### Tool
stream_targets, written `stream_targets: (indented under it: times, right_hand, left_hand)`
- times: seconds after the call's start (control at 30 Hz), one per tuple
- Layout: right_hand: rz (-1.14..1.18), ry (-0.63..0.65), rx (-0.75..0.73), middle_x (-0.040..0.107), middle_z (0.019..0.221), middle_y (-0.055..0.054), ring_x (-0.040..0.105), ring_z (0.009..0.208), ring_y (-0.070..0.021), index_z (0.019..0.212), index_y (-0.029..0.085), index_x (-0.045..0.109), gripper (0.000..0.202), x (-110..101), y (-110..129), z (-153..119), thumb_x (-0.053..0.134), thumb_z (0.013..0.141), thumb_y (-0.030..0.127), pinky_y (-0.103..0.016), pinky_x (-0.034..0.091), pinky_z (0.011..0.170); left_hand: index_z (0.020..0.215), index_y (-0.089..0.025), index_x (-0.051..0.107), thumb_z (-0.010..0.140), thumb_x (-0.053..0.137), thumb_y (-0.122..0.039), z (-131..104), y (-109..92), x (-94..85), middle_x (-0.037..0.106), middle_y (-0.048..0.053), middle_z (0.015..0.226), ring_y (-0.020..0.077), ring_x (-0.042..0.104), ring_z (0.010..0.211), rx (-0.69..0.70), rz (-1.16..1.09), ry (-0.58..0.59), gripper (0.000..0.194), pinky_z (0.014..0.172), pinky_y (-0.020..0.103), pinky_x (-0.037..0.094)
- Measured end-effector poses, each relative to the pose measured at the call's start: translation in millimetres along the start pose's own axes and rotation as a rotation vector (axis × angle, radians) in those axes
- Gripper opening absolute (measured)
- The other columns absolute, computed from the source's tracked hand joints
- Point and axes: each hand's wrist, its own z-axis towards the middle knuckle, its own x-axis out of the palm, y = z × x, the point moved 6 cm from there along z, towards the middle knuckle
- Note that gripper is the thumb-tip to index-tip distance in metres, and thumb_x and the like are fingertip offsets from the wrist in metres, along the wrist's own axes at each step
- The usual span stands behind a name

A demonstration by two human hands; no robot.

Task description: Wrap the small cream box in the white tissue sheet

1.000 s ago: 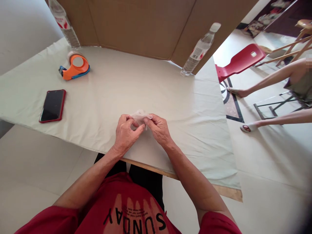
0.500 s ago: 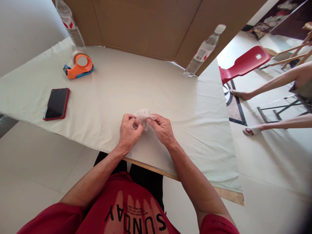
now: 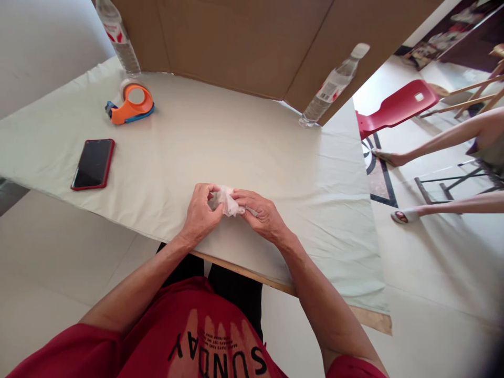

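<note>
A crumpled, thin white sheet [image 3: 227, 201] is bunched up just above the cloth near the table's front edge; whether it is tissue or thin plastic I cannot tell. My left hand [image 3: 201, 212] pinches its left side between thumb and fingers. On the other side my right hand [image 3: 263, 214] grips it, the fingers lying over its upper edge and the thumb beneath. Parts of the sheet are hidden behind the fingers of both hands.
A phone [image 3: 93, 164] in a red case and an orange tape dispenser [image 3: 134, 107] lie left. Two water bottles, a left one [image 3: 120, 42] and a right one [image 3: 333, 86], stand by a cardboard panel [image 3: 244, 47]. A person's legs [image 3: 444, 137] and a red chair [image 3: 397, 107] are off to the right.
The white sheet has become more bunched between my hands. My left hand has shifted slightly left, and my right hand has turned so its fingers lie over the sheet.
</note>
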Motion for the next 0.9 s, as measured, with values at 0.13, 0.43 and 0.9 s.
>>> stream_targets:
  times: [0.13,0.43,0.9]
  right_hand:
    - [-0.169,0.018,-0.125,0.071,0.131,-0.008,0.058,0.135,-0.0239,0.120,0.024,0.066,0.030,4,5,-7,0.060,0.092,0.018,-0.045,0.051,0.110]
    - [-0.405,-0.010,-0.138,0.067,0.136,-0.011,0.052,0.140,-0.0266,0.124,0.022,0.063,0.036,21,-5,-11,0.047,0.094,0.011,-0.049,0.048,0.109]
    - [0.578,-0.059,0.566,0.055,0.071,0.003,0.051,0.063,-0.0123,0.085,0.021,0.060,0.028,10,-49,31,0.066,0.084,0.049,-0.025,0.046,0.059]
  left_hand:
    - [0.141,-0.017,0.046,0.077,0.064,-0.019,6,-4,-7.3,0.052,0.017,0.139,0.0300,0.050,0.133,0.300,0.026,0.315,0.066,0.109,0.047,0.047]
    - [0.123,-0.018,0.058,0.084,0.060,-0.015,30,8,6.5,0.058,0.017,0.144,0.0267,0.052,0.138,0.478,0.021,0.542,0.040,0.113,0.044,0.045]
    - [0.057,-0.020,0.043,0.077,0.053,-0.033,79,-1,19.9,0.046,-0.002,0.057,0.0128,0.039,0.058,-0.098,0.139,0.511,0.026,0.054,0.028,0.026]
